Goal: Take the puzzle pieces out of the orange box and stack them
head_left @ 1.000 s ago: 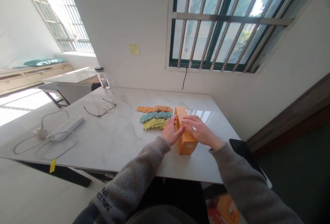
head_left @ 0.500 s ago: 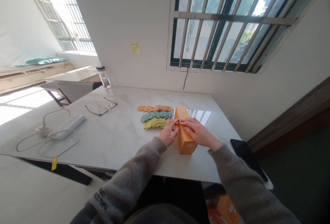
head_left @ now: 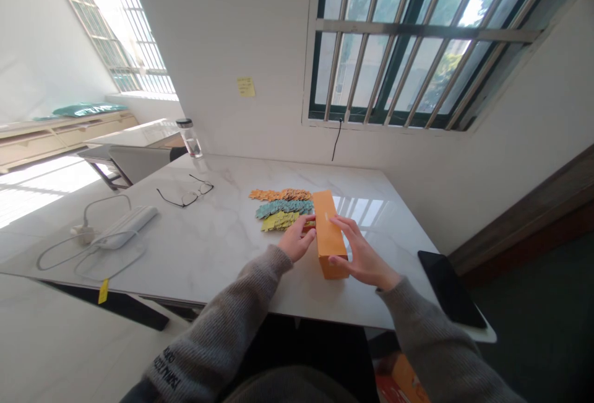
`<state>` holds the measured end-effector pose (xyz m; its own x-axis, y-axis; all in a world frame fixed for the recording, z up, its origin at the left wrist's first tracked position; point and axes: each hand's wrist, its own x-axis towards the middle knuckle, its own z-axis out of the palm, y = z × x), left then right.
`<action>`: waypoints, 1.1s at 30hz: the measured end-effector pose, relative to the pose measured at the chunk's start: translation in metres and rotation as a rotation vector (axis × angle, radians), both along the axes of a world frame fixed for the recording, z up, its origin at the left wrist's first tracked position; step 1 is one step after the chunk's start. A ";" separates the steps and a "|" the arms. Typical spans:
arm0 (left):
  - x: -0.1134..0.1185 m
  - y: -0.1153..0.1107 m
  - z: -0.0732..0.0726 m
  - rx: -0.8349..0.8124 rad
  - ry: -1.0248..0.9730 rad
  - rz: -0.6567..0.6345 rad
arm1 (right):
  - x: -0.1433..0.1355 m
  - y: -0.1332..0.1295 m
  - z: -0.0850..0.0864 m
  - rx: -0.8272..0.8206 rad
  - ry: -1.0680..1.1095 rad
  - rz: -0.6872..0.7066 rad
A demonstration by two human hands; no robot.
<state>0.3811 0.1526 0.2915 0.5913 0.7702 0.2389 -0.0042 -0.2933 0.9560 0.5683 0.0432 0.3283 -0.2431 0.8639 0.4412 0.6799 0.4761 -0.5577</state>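
Observation:
An orange carton (head_left: 329, 226) stands lengthwise on the white table, its top panel lying flat. At its left side is my left hand (head_left: 297, 239), fingertips and thumb apart and close against the carton wall; whether they press on it I cannot tell. My right hand (head_left: 364, 253) grips the carton from the right, fingers on the top edge and thumb at the near end. Just left of the carton lie overlapping rows of small flat packets: orange packets (head_left: 279, 194) at the back, teal packets (head_left: 284, 207) in the middle, yellow packets (head_left: 279, 222) in front, partly behind my left hand.
Eyeglasses (head_left: 187, 195) and a white power strip (head_left: 127, 227) with a looped cable occupy the table's left part. A clear bottle (head_left: 190, 140) stands at the back left corner. On the right edge rests a black tablet (head_left: 450, 288). The wall (head_left: 273, 134) borders the table's back.
The carton's top edge, where both hands met before, now lies flat and uncovered. My left hand has drawn back to the left side; my right hand has spread, its thumb now at the near end.

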 end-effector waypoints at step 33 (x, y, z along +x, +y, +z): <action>0.012 -0.022 -0.012 0.333 0.085 0.187 | 0.004 -0.022 -0.011 -0.037 0.020 0.027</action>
